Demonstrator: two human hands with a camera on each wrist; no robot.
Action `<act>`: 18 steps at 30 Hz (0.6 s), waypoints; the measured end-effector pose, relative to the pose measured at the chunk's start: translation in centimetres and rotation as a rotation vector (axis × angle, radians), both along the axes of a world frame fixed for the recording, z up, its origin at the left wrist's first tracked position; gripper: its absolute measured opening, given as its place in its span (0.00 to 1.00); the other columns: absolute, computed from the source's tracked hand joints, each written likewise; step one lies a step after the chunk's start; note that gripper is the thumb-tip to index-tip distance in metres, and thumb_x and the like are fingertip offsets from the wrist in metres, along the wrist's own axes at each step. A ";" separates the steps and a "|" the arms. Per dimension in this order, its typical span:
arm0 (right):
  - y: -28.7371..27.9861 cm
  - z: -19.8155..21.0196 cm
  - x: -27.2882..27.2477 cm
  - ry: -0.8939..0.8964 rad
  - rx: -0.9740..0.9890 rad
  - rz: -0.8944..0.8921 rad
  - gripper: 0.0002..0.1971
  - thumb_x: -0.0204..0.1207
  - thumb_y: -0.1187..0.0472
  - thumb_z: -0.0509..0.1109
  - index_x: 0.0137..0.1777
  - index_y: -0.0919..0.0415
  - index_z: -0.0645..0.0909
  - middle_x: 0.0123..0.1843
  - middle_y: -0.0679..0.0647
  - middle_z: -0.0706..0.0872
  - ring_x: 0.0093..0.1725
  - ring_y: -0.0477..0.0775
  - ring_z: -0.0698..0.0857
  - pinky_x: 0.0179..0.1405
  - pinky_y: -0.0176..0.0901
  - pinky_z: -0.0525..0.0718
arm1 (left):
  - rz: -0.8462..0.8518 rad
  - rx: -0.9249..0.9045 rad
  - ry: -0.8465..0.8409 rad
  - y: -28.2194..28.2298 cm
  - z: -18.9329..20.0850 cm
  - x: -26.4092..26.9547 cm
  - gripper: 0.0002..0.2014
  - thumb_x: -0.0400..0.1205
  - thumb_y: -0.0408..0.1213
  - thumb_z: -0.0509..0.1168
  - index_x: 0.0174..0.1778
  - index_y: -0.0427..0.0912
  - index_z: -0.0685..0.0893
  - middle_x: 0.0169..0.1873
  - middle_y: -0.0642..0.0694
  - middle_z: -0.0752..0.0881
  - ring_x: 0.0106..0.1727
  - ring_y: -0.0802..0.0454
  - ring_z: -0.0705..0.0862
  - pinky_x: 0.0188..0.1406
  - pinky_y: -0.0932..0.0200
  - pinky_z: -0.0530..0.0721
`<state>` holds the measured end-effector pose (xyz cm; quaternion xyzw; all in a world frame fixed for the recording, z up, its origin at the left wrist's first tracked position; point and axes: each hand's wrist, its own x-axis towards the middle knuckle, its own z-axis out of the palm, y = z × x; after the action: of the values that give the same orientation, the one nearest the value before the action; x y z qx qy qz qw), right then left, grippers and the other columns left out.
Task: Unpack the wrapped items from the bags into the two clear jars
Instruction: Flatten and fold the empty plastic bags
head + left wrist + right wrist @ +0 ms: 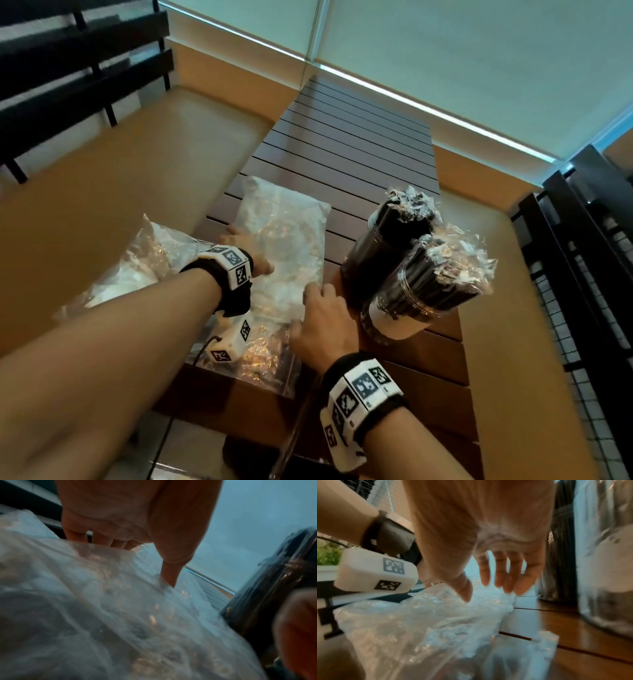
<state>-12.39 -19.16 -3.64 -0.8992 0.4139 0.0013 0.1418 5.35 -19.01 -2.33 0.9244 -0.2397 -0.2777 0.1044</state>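
Clear bag (pixel 284 260) lies lengthwise away from the person; left hand (pixel 251 255) flat on its middle, right hand (pixel 322 318) loose-fingered at its near-right edge, nearer the jars (pixel 404 270).

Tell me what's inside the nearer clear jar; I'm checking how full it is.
The nearer jar holds dark wrapped items standing upright, their crinkled clear ends rising above its rim. A white label hides its lower part.
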 end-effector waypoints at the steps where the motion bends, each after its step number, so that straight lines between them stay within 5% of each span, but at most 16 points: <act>1: 0.0 -0.1 -1.0 0.090 0.034 -0.045 0.23 0.75 0.52 0.69 0.67 0.53 0.66 0.63 0.54 0.72 0.61 0.61 0.78 0.54 0.54 0.83 | 0.020 0.005 -0.002 0.0 -0.6 0.0 0.49 0.74 0.43 0.77 0.79 0.29 0.52 0.73 0.31 0.69 0.74 0.34 0.72 0.65 0.46 0.76; 4: -0.1 -0.6 -3.4 0.359 0.265 -0.152 0.35 0.71 0.55 0.76 0.73 0.54 0.60 0.69 0.59 0.67 0.66 0.68 0.78 0.58 0.56 0.80 | -0.027 -0.038 -0.081 -0.3 -0.6 -0.3 0.27 0.80 0.33 0.69 0.72 0.27 0.67 0.69 0.32 0.75 0.70 0.37 0.77 0.63 0.50 0.79; 7: 0.0 -1.0 -4.4 0.330 0.324 -0.190 0.34 0.72 0.60 0.75 0.73 0.56 0.61 0.70 0.60 0.66 0.66 0.68 0.78 0.59 0.54 0.80 | -0.061 -0.219 -0.079 -0.7 0.7 0.0 0.10 0.82 0.34 0.65 0.54 0.32 0.83 0.56 0.33 0.85 0.59 0.34 0.82 0.51 0.49 0.79; 10: -0.2 -1.6 -4.3 0.220 0.291 -0.189 0.27 0.75 0.66 0.68 0.73 0.57 0.65 0.69 0.60 0.72 0.66 0.67 0.79 0.62 0.54 0.79 | -0.071 -0.395 -0.031 -0.4 4.1 1.6 0.07 0.77 0.32 0.63 0.33 0.39 0.79 0.39 0.37 0.81 0.41 0.38 0.78 0.40 0.53 0.75; 12: -0.5 -1.6 -4.3 0.182 0.254 -0.171 0.26 0.77 0.69 0.62 0.75 0.55 0.67 0.68 0.60 0.77 0.66 0.66 0.80 0.63 0.53 0.80 | -0.134 -0.442 -0.041 0.3 7.1 3.1 0.05 0.73 0.35 0.63 0.35 0.40 0.83 0.42 0.38 0.84 0.46 0.37 0.82 0.46 0.53 0.80; 15: -1.0 -0.9 -4.2 0.161 0.170 -0.129 0.17 0.77 0.70 0.60 0.64 0.57 0.77 0.62 0.61 0.84 0.62 0.66 0.83 0.57 0.51 0.82 | -0.234 -0.411 -0.147 2.0 10.8 5.4 0.12 0.78 0.35 0.63 0.53 0.41 0.89 0.54 0.38 0.86 0.57 0.36 0.82 0.59 0.51 0.80; 18: -1.6 0.4 -3.4 0.027 0.071 -0.109 0.09 0.75 0.68 0.61 0.49 0.60 0.81 0.52 0.60 0.87 0.54 0.65 0.86 0.49 0.49 0.83 | -0.355 -0.306 -0.299 4.4 11.7 6.9 0.08 0.83 0.39 0.62 0.45 0.46 0.87 0.51 0.41 0.86 0.53 0.39 0.80 0.57 0.50 0.76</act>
<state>-15.76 -20.79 -3.24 -0.8697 0.4638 0.0205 0.1677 12.25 -14.61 9.42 0.8721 -0.4500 -0.1127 0.1559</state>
